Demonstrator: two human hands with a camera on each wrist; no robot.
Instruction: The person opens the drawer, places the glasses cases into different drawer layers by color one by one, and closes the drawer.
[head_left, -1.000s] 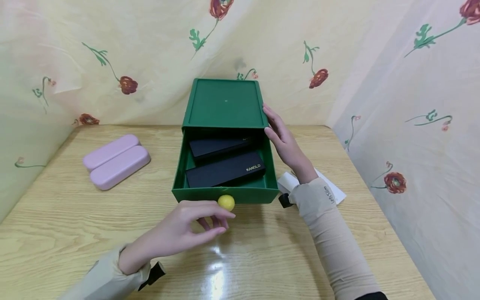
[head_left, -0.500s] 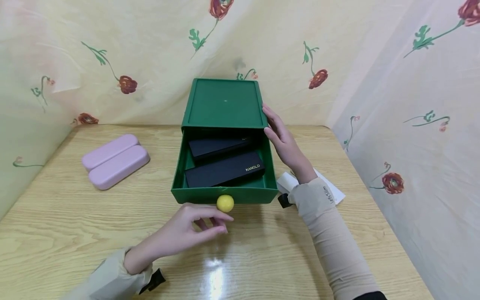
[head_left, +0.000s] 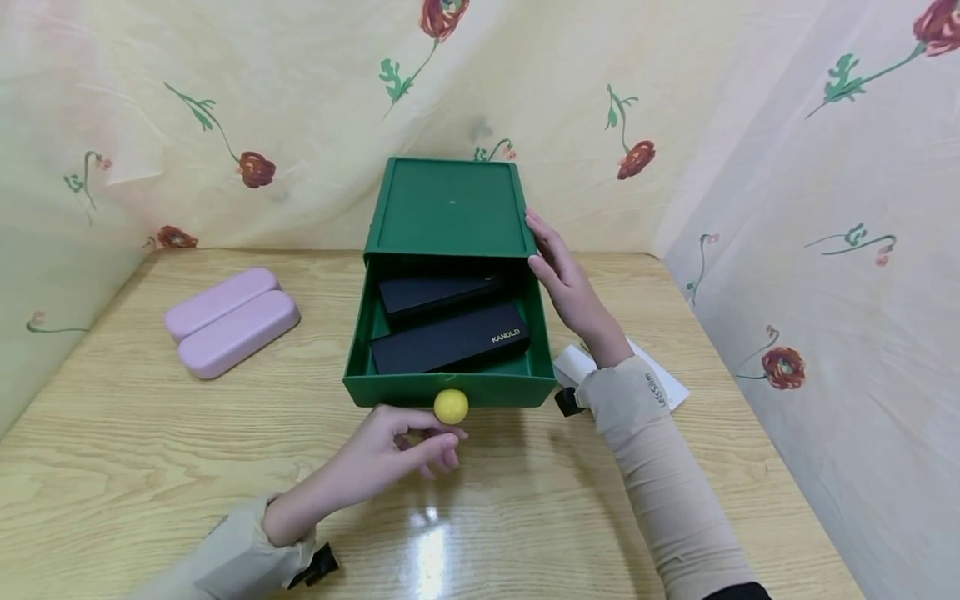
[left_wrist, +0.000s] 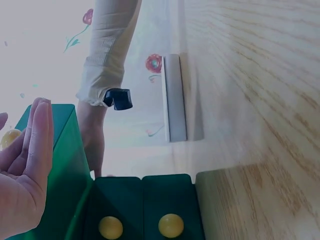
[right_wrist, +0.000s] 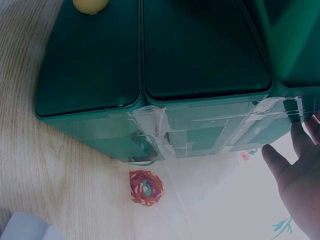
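A green plastic drawer cabinet (head_left: 452,204) stands against the back cloth, its top drawer (head_left: 450,392) pulled out. Two dark boxes lie slantwise inside; the nearer box (head_left: 450,340) reads KANOLD. My left hand (head_left: 386,454) is at the drawer front, just below and beside the yellow knob (head_left: 451,407). In the left wrist view its fingers (left_wrist: 37,142) are nearly straight, close to that knob, and nothing is gripped. My right hand (head_left: 573,292) rests with extended fingers along the cabinet's right side, near its top front corner. The right wrist view shows fingertips at the taped side wall (right_wrist: 200,132).
A lilac two-lobed case (head_left: 232,323) lies on the wooden table (head_left: 187,442) at left. Behind the right wrist is a white object (head_left: 660,375), partly hidden by the sleeve. Two closed drawers with yellow knobs (left_wrist: 171,225) sit beneath the open one. Flowered cloth (head_left: 322,108) hangs around.
My left hand has shifted slightly right and turned, its thumb rising toward the knob. The right hand, the drawer and the boxes keep their places.
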